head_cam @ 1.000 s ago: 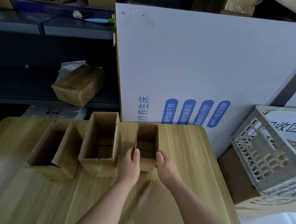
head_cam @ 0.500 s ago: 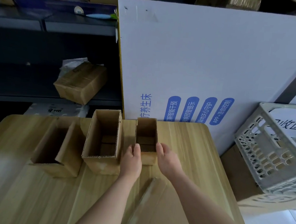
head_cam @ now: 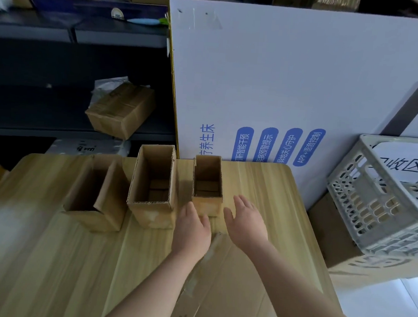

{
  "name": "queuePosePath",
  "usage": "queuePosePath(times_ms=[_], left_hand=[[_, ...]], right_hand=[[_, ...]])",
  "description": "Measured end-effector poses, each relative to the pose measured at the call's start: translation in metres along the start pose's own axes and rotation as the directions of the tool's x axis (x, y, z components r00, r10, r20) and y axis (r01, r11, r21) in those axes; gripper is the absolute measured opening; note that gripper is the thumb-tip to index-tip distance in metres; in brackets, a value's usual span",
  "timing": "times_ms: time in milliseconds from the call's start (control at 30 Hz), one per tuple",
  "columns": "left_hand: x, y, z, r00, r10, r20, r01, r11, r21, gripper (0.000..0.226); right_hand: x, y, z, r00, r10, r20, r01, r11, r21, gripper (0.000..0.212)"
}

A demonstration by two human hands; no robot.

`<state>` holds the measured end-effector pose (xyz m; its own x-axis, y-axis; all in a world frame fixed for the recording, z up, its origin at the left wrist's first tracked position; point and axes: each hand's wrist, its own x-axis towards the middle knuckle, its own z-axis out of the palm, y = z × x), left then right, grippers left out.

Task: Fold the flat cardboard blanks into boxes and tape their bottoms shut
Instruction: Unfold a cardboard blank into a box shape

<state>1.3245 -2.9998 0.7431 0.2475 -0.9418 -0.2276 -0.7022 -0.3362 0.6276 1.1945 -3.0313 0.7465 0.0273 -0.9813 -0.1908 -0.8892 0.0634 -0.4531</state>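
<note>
Three open-topped cardboard boxes stand in a row at the back of the wooden table (head_cam: 35, 257): a small one (head_cam: 207, 183) on the right, a taller one (head_cam: 152, 186) in the middle, a wide one (head_cam: 94, 195) on the left. My left hand (head_cam: 192, 229) hovers just in front of the small box, fingers relaxed, holding nothing. My right hand (head_cam: 244, 222) is to the box's front right, fingers spread, apart from it. A flat cardboard blank (head_cam: 221, 288) lies on the table under my forearms.
A big white printed board (head_cam: 295, 77) leans behind the table. A grey plastic crate (head_cam: 383, 195) sits on a carton to the right. Dark shelves at left hold a taped carton (head_cam: 122, 110).
Both hands held the small box by its near sides while it slid toward the table's back. Now they have let go and drawn back slightly; the box stands alone.
</note>
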Motion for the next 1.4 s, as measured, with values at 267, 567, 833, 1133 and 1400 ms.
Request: queuePosePath(times_ms=[267,567,833,1133,1400], left_hand=[[-0.080,-0.049,-0.007,0.972,0.162,0.169,-0.219,0.884,0.412,0.064],[-0.142,-0.112,0.027,0.927,-0.012,0.374,-0.207,0.815,0.541,0.078],[-0.155,-0.105,0.025,0.962,-0.034,0.272,-0.090,0.899,0.428,0.072],[-0.169,-0.088,-0.028,0.971,-0.076,0.225,0.116,0.979,-0.170,0.011],[-0.198,-0.087,-0.087,0.996,0.064,0.066,-0.029,0.898,-0.439,0.012]], right_hand=[[-0.104,0.042,0.022,0.995,-0.022,0.096,0.045,0.969,-0.241,0.062],[-0.202,0.086,0.085,0.963,0.214,0.162,-0.160,0.942,-0.294,0.064],[-0.217,0.078,0.087,0.922,0.365,0.132,-0.370,0.929,0.016,0.044],[-0.229,0.056,0.031,0.869,0.493,0.045,-0.460,0.769,0.443,0.057],[-0.247,0.017,-0.026,0.895,0.440,0.077,-0.336,0.549,0.765,0.083]])
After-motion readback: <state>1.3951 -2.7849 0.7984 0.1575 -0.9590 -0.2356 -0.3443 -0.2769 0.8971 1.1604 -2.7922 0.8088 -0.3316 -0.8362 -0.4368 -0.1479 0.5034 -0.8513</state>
